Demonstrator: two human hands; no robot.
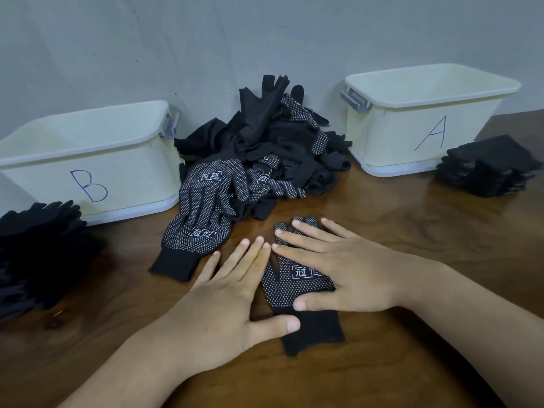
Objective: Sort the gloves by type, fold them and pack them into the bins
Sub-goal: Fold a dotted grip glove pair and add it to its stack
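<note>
Dotted glove (290, 285) lies flat on counter (412, 245), pinned under left hand (223, 304) and right hand (341, 272); fingers straight, gripping nothing. Knit fabric appears light, limp, grippy-dotted; best taken at cuff or fingertips for folding.

Glossy wood table (412, 231), knit dotted glove (290, 287)

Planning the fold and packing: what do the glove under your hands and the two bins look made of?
Nearest glove: matte black knit, plain cuff, white dots on the palm, probably rubbery. Bin A and bin B: smooth cream plastic, judging by moulded rims and slight sheen.
</note>
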